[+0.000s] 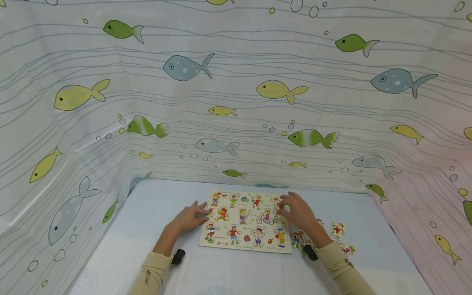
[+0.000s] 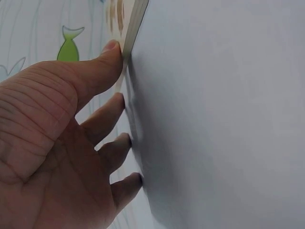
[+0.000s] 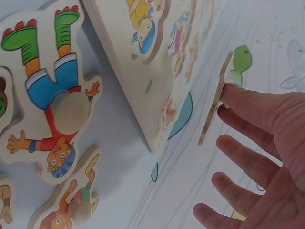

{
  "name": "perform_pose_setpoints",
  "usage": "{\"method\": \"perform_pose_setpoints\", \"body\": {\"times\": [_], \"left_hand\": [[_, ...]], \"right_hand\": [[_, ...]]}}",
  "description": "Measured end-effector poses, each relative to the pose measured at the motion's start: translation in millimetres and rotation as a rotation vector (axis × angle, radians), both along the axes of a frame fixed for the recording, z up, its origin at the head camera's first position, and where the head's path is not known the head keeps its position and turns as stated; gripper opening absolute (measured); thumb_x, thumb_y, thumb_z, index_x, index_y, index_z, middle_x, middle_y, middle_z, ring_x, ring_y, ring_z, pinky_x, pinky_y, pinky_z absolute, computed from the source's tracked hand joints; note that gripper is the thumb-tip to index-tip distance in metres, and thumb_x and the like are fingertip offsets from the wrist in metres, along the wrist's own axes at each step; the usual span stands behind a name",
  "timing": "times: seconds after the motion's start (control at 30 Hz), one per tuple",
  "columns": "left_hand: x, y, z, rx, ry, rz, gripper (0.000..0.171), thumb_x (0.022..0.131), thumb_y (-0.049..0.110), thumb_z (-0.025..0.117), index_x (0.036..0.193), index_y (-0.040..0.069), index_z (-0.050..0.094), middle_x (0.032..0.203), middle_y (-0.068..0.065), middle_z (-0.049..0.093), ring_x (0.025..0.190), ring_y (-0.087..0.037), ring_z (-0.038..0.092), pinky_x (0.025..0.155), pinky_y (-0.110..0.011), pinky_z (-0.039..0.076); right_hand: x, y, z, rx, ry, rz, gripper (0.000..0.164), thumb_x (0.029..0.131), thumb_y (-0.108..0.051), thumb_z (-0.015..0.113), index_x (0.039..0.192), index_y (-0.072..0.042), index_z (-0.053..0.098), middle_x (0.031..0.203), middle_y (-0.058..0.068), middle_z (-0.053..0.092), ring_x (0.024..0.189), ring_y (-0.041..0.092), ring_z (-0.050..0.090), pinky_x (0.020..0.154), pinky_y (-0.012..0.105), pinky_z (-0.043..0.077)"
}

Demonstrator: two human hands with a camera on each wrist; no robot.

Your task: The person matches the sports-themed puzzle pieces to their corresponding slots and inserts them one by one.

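Observation:
A wooden knob puzzle board (image 1: pixel 226 224) printed with sports figures lies on the table, most of its spots showing colourful figures. At its left edge is my left hand (image 1: pixel 190 217), fingers spread; the left wrist view has the thumb (image 2: pixel 107 64) against the board's edge and the other fingertips down at the table. My right hand (image 1: pixel 296 208) pinches a thin wooden puzzle piece (image 3: pixel 212 112) between thumb and forefinger, the other fingers spread apart. Its edge faces the right wrist camera, and it appears over the board's upper right corner in the head view.
Loose puzzle pieces lie right of the board, partly under my right forearm: a soccer figure (image 1: pixel 337 230), a roller skater (image 3: pixel 43 93) and a running figure (image 3: pixel 71 200) among them. A fish-patterned sheet (image 1: pixel 236 127) rises behind the table and along both sides.

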State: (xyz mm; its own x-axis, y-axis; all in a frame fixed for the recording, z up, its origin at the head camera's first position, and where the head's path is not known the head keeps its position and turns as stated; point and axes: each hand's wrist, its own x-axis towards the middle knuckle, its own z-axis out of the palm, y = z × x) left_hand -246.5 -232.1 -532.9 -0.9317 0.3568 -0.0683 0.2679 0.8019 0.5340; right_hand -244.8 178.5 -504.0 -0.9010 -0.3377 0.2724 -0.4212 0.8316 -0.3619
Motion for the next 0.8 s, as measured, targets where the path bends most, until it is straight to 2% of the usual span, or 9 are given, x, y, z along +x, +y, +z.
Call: {"method": "perform_pose_setpoints", "body": {"times": [0.6, 0.8], "left_hand": [[-0.9, -1.1, -1.7, 0.007, 0.005, -0.003, 0.037, 0.095, 0.025, 0.066, 0.129, 0.011, 0.066, 0.149, -0.017, 0.043, 0.141, -0.049, 0.024, 0.109, -0.071, 0.016], [-1.1, -1.8, -3.2, 0.010, 0.004, 0.002, 0.037, 0.094, 0.025, 0.067, 0.129, 0.012, 0.066, 0.149, -0.017, 0.043, 0.141, -0.049, 0.024, 0.109, -0.071, 0.016]], "right_hand": [[-6.9, -18.5, 7.4, -0.006, -0.046, -0.010, 0.014, 0.087, -0.030, 0.077, 0.092, -0.017, 0.077, 0.130, 0.009, 0.063, 0.137, 0.038, 0.040, 0.109, 0.057, 0.035], [-10.9, -25.4, 7.5, -0.001, -0.021, 0.011, 0.012, 0.087, -0.028, 0.078, 0.091, -0.017, 0.077, 0.128, 0.010, 0.064, 0.134, 0.038, 0.043, 0.107, 0.056, 0.037]]}}
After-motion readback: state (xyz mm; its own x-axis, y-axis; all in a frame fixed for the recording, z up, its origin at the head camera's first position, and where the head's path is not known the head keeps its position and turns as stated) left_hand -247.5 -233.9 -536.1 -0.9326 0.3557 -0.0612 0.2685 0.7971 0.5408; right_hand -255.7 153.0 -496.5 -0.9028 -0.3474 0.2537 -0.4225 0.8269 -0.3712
